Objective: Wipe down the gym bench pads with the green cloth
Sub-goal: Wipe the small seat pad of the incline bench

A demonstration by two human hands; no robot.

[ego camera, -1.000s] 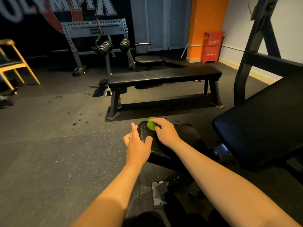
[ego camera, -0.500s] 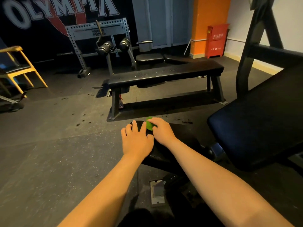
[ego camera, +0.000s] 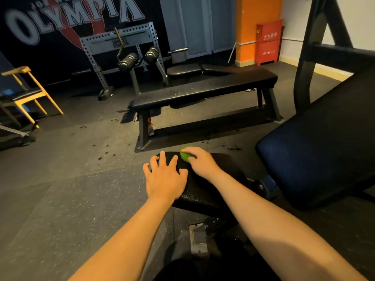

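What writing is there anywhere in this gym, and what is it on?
"OLYMPIA": big white letters on the dark wall mural; the line above it is cut off by the frame.
Grey rack: a two-line label on its crossbar, too blurred to read.
Red cabinet: white Chinese characters, too small to read surely.
No text shows on the flat bench or the green cloth.

The scene is recorded by a single wide-angle camera worn on the head, directed forward and downward along both forearms, which enter from the lower edge. The small seat pad (ego camera: 196,189) is viewed at close range just below centre, with the left hand (ego camera: 164,179) and right hand (ego camera: 200,161) upon it. The back pad (ego camera: 324,149) is cut off at the right edge. The flat bench (ego camera: 203,90) is seen farther off across the floor (ego camera: 60,189), and the lettered wall (ego camera: 40,47) is taken in along the top.
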